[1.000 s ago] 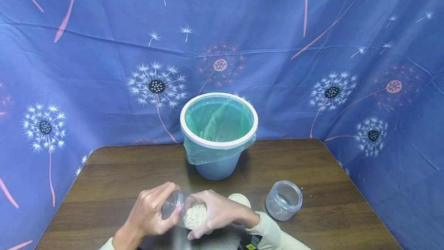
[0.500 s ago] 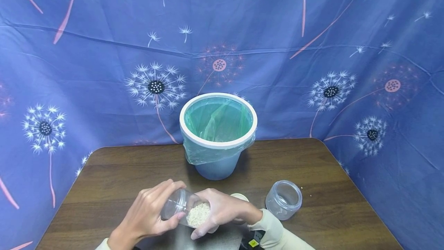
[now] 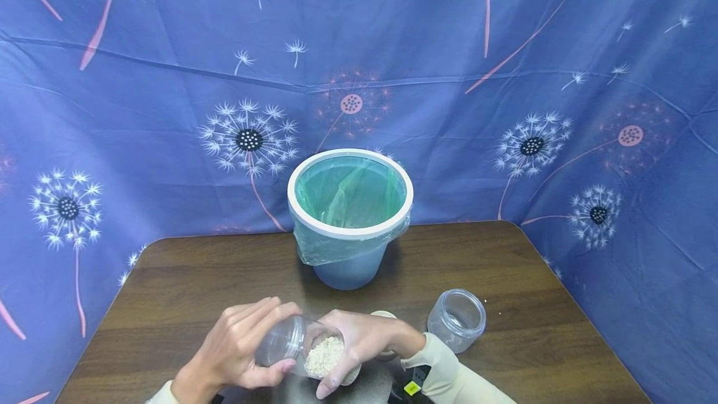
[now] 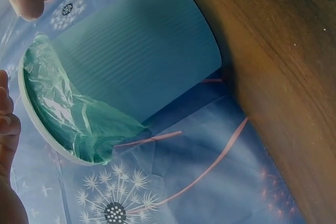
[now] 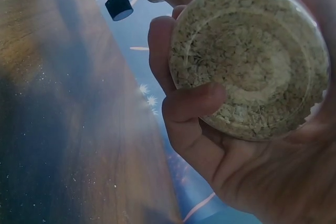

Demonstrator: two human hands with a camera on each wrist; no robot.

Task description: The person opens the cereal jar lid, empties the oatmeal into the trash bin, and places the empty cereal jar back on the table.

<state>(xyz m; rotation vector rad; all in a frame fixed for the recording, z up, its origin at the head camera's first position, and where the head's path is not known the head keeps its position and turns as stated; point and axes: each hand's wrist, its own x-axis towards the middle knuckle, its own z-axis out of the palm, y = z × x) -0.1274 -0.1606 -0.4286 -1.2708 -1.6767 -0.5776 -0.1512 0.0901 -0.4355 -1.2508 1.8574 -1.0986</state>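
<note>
In the head view my left hand (image 3: 238, 345) grips a clear jar (image 3: 276, 343) with a ridged rim, tilted on its side. My right hand (image 3: 364, 345) holds a clear jar of pale flakes like oats (image 3: 325, 356), its thumb across the near side. The two clear bodies meet end to end between my hands; the exact join is partly hidden by fingers. Seen from the right wrist, flakes cover the round base of the jar, with fingers curled round its side. Behind the right hand a cream round lid (image 3: 384, 315) shows only in part.
A blue bin (image 3: 348, 270) with a white rim and green liner stands behind my hands. To the right is an open clear jar (image 3: 457, 323), with a few crumbs beside it on the wooden table (image 3: 533, 354). A grey patch (image 3: 359, 391) lies under my hands.
Both hands and the held jars have shifted slightly right and nearer to me. The flakes remain in the right-hand jar. The view has shifted a little.
</note>
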